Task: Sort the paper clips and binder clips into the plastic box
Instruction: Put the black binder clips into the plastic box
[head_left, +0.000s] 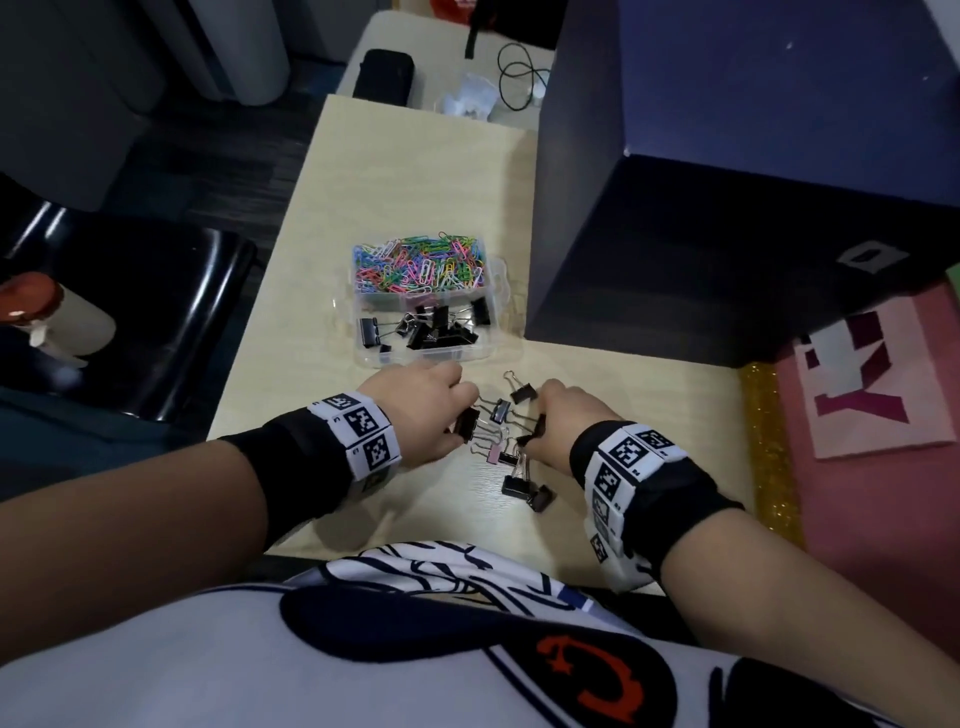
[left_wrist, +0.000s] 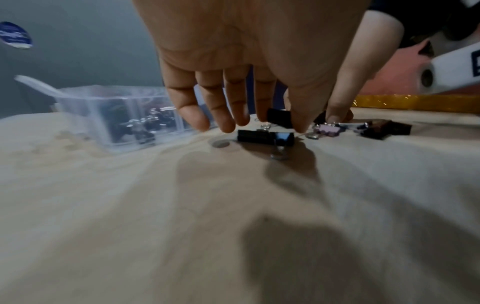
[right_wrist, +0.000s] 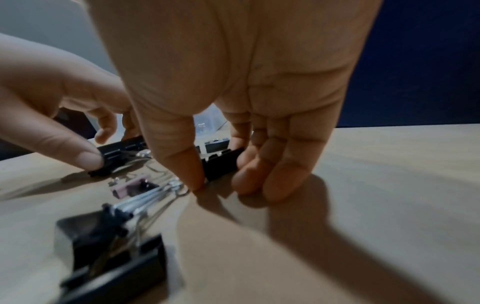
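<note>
left hand (head_left: 415, 402) gripping black binder clip (head_left: 466, 423), right hand (head_left: 563, 421) pinching another, loose clips on worktop (head_left: 415, 499), plastic box (head_left: 488, 353) behind

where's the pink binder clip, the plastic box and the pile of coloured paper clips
pink binder clip (head_left: 492, 457), head view, on its pink body.
plastic box (head_left: 447, 357), head view, on its clear near wall.
coloured paper clips (head_left: 418, 262), head view, middle of the pile in the far compartment.

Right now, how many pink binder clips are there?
1. The pink binder clip lies on the table between the left hand and right hand. More may hide in the box.
</note>
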